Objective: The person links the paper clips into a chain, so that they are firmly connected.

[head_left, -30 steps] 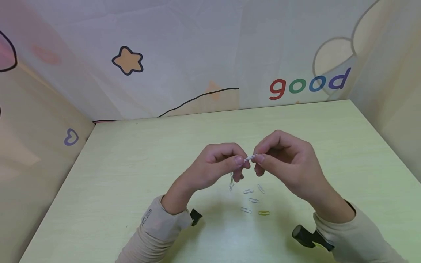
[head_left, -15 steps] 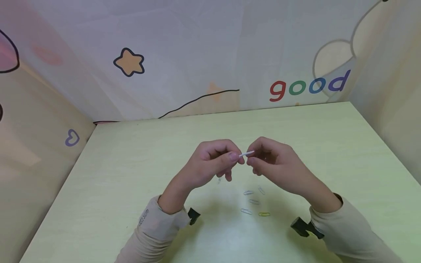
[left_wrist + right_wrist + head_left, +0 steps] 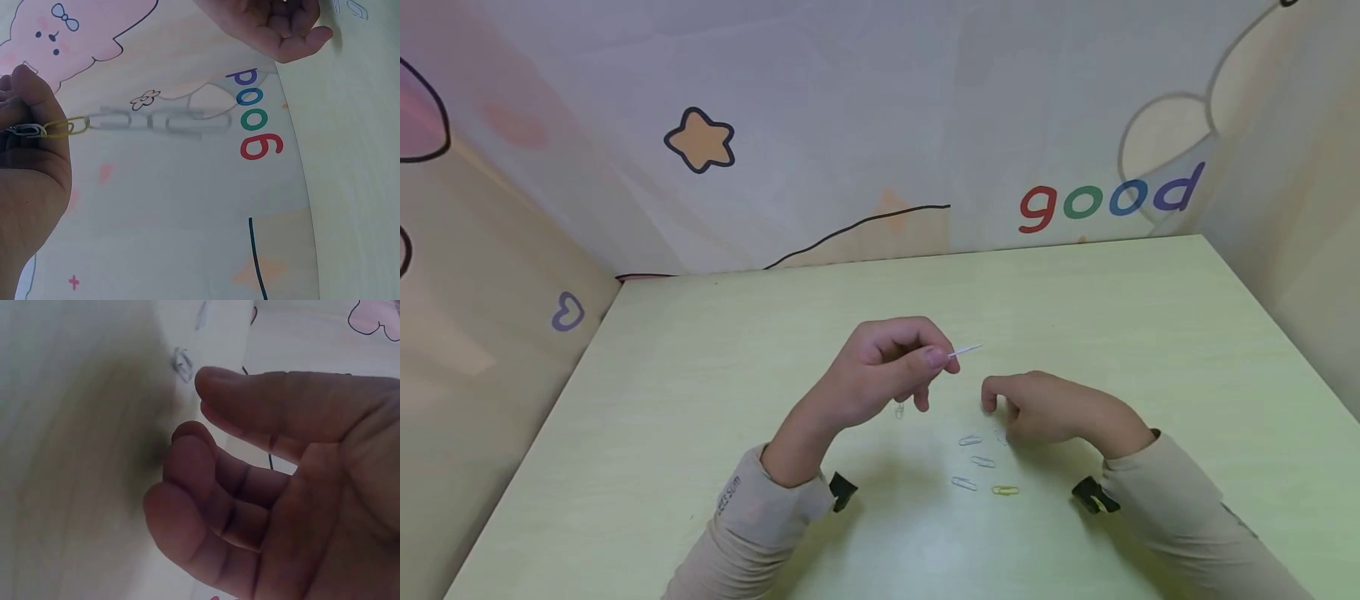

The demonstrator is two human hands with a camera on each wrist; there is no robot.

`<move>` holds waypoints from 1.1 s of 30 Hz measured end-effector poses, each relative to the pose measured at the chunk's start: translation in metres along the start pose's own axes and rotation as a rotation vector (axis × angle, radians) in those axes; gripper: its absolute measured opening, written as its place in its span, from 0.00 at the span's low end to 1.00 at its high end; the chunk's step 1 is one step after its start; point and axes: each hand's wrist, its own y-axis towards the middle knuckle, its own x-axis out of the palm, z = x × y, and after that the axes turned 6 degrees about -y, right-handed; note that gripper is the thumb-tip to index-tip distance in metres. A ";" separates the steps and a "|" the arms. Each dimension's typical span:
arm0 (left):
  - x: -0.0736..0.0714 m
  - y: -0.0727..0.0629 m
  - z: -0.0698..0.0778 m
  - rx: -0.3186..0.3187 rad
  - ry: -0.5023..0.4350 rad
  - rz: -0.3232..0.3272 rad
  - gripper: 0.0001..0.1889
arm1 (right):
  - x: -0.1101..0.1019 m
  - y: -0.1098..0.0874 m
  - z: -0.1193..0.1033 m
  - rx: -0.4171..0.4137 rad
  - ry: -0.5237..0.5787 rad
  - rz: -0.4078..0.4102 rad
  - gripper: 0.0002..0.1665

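My left hand (image 3: 883, 375) pinches a white paper clip (image 3: 967, 350) between thumb and fingertips above the table. A chain of linked clips hangs from this hand; the left wrist view shows a yellow clip (image 3: 65, 127) in it, with blurred pale clips (image 3: 187, 122) beyond. Low over the table, my right hand (image 3: 1056, 408) reaches down with bent, parted fingers and nothing visibly held. In the right wrist view, a blurred paper clip (image 3: 182, 364) lies just beyond its thumb tip. That clip is partly hidden by the fingers in the head view.
Several loose paper clips lie near the right hand: silver ones (image 3: 970, 440) and a yellow one (image 3: 1005, 491). The pale table (image 3: 715, 358) meets a printed cloth backdrop (image 3: 820, 125) at the back and sides.
My right hand has let go of the white clip and moved down and right to the loose clips. The left hand shifted slightly left earlier, still pinching its clip.
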 end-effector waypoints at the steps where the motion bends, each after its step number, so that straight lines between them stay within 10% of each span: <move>1: 0.000 0.000 0.000 0.002 -0.001 0.001 0.10 | 0.001 0.001 0.001 0.003 -0.006 -0.005 0.19; 17: 0.001 0.001 0.000 -0.007 -0.011 0.002 0.09 | 0.016 0.005 -0.009 -0.044 -0.171 0.092 0.17; 33: 0.000 0.000 -0.004 -0.022 0.008 0.013 0.10 | 0.007 0.007 -0.001 -0.174 0.015 0.137 0.13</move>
